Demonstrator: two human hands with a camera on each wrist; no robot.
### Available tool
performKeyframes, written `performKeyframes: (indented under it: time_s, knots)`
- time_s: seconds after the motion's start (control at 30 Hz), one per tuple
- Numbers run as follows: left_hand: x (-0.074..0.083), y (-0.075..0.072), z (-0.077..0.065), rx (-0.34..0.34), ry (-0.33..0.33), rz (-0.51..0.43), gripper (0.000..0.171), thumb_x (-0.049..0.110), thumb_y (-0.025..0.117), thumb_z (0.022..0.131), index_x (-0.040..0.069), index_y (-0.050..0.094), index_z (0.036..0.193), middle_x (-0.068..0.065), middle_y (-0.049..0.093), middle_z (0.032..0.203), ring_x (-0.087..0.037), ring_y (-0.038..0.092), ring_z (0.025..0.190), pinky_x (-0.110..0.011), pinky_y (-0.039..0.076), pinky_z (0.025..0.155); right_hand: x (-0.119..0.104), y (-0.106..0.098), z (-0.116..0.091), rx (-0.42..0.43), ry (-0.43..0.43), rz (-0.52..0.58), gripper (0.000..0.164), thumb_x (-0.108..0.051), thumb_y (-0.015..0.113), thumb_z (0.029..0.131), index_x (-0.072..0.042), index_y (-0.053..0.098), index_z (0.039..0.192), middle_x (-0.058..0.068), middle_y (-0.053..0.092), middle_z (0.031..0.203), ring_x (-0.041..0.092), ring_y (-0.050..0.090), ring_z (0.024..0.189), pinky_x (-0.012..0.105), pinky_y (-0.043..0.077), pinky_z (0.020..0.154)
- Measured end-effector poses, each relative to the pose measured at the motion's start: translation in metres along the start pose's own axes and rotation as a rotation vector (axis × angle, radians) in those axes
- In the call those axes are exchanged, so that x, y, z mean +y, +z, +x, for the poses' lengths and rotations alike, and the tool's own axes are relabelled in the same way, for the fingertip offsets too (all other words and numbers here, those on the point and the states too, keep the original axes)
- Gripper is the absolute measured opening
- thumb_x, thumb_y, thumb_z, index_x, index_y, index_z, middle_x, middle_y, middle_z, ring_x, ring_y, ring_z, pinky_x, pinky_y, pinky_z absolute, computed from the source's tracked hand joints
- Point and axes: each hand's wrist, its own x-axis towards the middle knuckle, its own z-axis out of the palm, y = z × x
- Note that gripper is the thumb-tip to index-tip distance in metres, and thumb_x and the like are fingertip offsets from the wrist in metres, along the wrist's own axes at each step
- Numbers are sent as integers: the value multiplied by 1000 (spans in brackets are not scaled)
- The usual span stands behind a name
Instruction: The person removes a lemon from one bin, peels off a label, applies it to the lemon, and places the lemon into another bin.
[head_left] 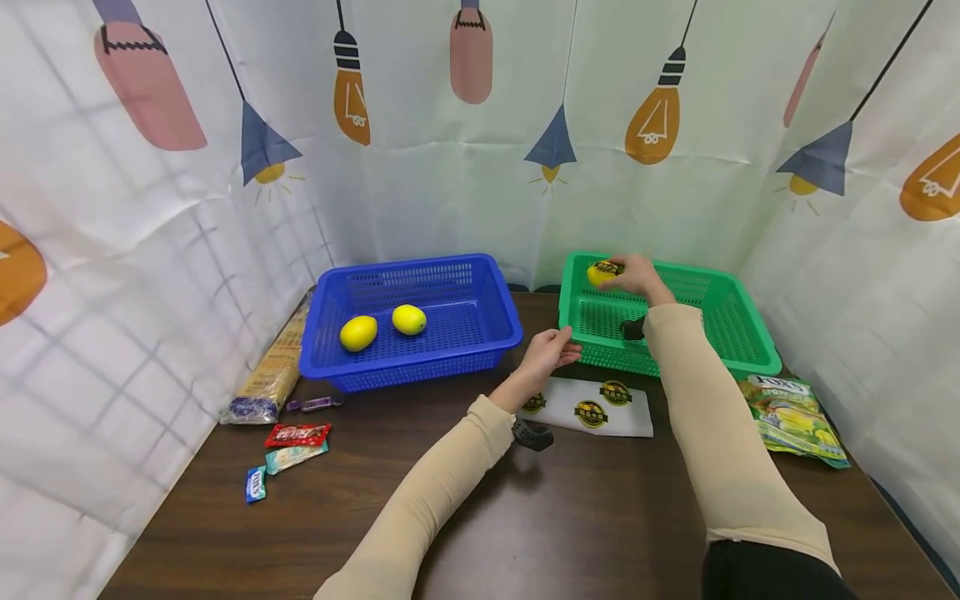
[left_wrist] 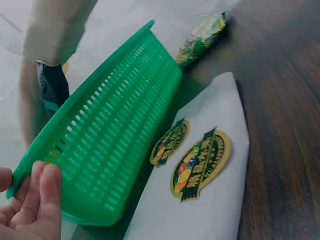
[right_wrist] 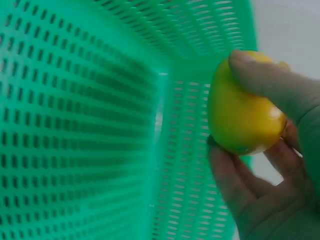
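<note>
R hand (head_left: 639,278) fingers gripping oval yellow lemon (head_left: 600,273) by far-L corner of green perf. plastic basket (head_left: 611,354); L hand (head_left: 547,355) fingers pinching basket's near rim, nr L end.

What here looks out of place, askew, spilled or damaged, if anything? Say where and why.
Nothing looks spilled or damaged. Mildly untidy: on the left of the table, the red packet, pale packet and blue packet lie loose at differing angles. The yellow fruit in the right hand, at the green basket, looks sound.
</note>
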Motion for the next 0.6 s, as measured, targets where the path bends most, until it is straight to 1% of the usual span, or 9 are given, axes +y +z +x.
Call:
performKeyframes:
  time_s: [0.07, 0.13, 0.23, 0.33, 0.43, 0.5, 0.6]
  knots:
    - [-1, 1, 3, 13, -6, -27, 34, 28, 47, 106, -2, 58, 118, -19, 68, 112, -33, 66, 115, -29, 57, 95, 4, 5, 6, -49, 49, -9, 75, -29, 68, 93, -1, 34, 153, 29, 43, 146, 43, 47, 123, 54, 45, 102]
    - [-1, 1, 5, 12, -14, -50, 30, 26, 47, 106, -2, 57, 114, -18, 68, 110, -35, 65, 117, -28, 57, 94, 5, 11, 12, -113, 89, 1, 75, -28, 68, 93, -2, 32, 154, 28, 41, 147, 43, 48, 124, 52, 47, 103]
    - [-1, -3, 6, -13, -33, -67, 25, 24, 45, 107, 1, 55, 108, -15, 67, 108, -36, 62, 122, -30, 56, 98, 3, 20, 20, -184, 123, 25, 75, -25, 67, 94, -2, 30, 155, 27, 39, 149, 42, 50, 126, 50, 50, 104]
    - [-2, -5, 3, -48, -53, -67, 21, 21, 44, 107, 6, 52, 96, -13, 67, 105, -36, 62, 124, -34, 54, 103, -1, 29, 22, -196, 138, 39, 74, -24, 66, 95, -2, 29, 155, 27, 38, 150, 42, 50, 127, 49, 50, 105]
    - [-4, -4, -1, -82, -66, -72, 23, 19, 43, 107, 11, 47, 86, -16, 68, 107, -34, 63, 123, -38, 51, 107, -1, 37, 20, -181, 150, 41, 72, -23, 66, 95, -2, 31, 154, 27, 40, 150, 42, 51, 126, 49, 50, 104]
    - [-5, -2, -4, -97, -68, -76, 23, 17, 43, 107, 10, 46, 84, -21, 68, 112, -35, 63, 123, -41, 50, 108, 3, 43, 22, -181, 151, 43, 72, -24, 67, 95, -2, 32, 154, 27, 41, 149, 42, 52, 126, 49, 50, 104]
    - [-6, 1, -7, -106, -72, -78, 23, 16, 45, 106, 10, 47, 84, -25, 67, 117, -35, 65, 120, -44, 49, 109, 8, 49, 24, -189, 156, 39, 74, -25, 68, 94, -1, 30, 155, 28, 39, 150, 42, 51, 127, 48, 51, 103]
